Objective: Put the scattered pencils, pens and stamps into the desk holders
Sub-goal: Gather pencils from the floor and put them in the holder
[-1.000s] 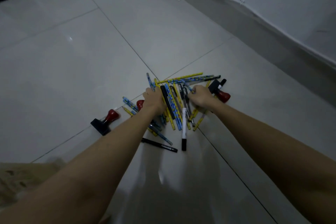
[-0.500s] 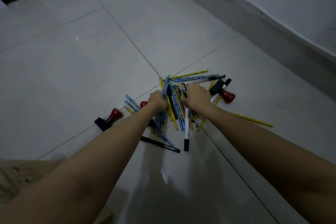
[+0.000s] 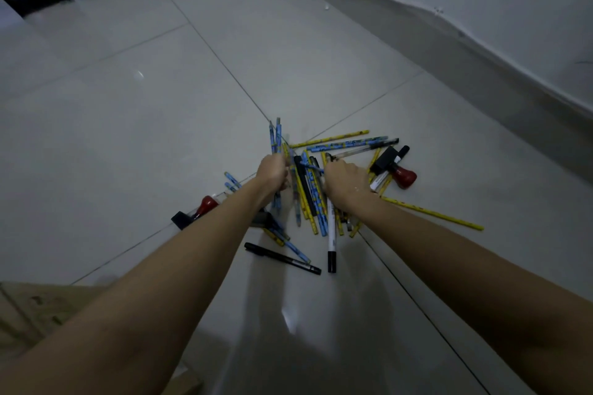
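left hand (image 3: pixel 272 174) is bunching a few blue pencils (image 3: pixel 275 138) upright so they lift together, right hand (image 3: pixel 345 178) curls round a blue pencil (image 3: pixel 312 167) in the floor (image 3: pixel 128 125) pile

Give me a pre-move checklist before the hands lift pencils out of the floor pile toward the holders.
1. Left hand grip on the blue pencils: ok, fingers curled round a small bunch that sticks up past the fist.
2. Right hand grip: cannot tell, it is pressed into the pile with its fingertips hidden.
3. Desk holders in view: not ok, none visible.
4. Strays outside the pile: not ok, a yellow pencil, a black pen and a white marker lie apart on the floor.
5. Stamps located: ok, one red-handled stamp right of the pile, another beside the left forearm.
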